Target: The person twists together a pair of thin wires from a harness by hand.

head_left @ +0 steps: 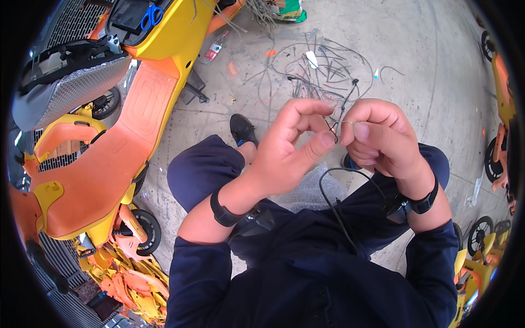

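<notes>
My left hand is raised over my lap. Its fingers curl around thin dark and red wires, with a gap between thumb and index finger. Close beside it, my right hand pinches a fine light wire between thumb and forefinger. The two sets of fingertips are only a little apart. Where the wires run behind my fingers is hidden. A black cable loops below my hands, close to my right wrist.
A heap of cut cables lies on the concrete floor ahead. An orange and yellow scooter body stands at left, with blue scissors on it. A plastic bottle lies beside it. Orange and yellow panels pile up lower left; scooters line the right.
</notes>
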### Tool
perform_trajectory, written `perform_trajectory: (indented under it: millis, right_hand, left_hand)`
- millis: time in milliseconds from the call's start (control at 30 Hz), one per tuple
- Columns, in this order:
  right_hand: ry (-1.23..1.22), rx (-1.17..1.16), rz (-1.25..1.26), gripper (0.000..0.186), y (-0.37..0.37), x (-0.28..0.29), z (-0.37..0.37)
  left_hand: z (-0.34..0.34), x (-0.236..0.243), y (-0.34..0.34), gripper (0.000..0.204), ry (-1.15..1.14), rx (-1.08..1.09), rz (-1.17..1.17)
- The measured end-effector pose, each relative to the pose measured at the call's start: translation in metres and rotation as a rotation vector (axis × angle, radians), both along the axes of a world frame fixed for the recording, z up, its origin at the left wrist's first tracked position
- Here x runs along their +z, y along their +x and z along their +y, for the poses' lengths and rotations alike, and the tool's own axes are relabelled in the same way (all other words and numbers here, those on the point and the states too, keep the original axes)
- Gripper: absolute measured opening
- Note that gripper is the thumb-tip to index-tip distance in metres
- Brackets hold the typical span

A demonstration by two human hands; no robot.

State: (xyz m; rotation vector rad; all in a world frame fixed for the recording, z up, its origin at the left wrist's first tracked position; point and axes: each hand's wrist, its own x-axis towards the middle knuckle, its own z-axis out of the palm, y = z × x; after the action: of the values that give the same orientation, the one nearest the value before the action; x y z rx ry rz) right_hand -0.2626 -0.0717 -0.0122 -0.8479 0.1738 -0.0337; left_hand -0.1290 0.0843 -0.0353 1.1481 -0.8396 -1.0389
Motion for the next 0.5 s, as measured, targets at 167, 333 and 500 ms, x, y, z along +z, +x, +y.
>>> perform_trajectory:
  millis: [167,333,500]
  right_hand:
    - [-0.456,-0.089,0.105,0.017,0.003,0.003,-0.008]
    - [-0.682,-0.257,0.061,0.014,0.008,0.003,0.001]
    - [-0.983,-0.372,-0.128,0.012,0.010,-0.011,-0.003]
  left_hand:
    - [0.002,0.009,0.007,0.019,0.005,0.110,-0.121]
    - [0.003,0.008,0.014,0.008,-0.005,0.098,-0.284]
    - [0.005,0.016,0.015,0.007,0.098,0.090,-0.410]
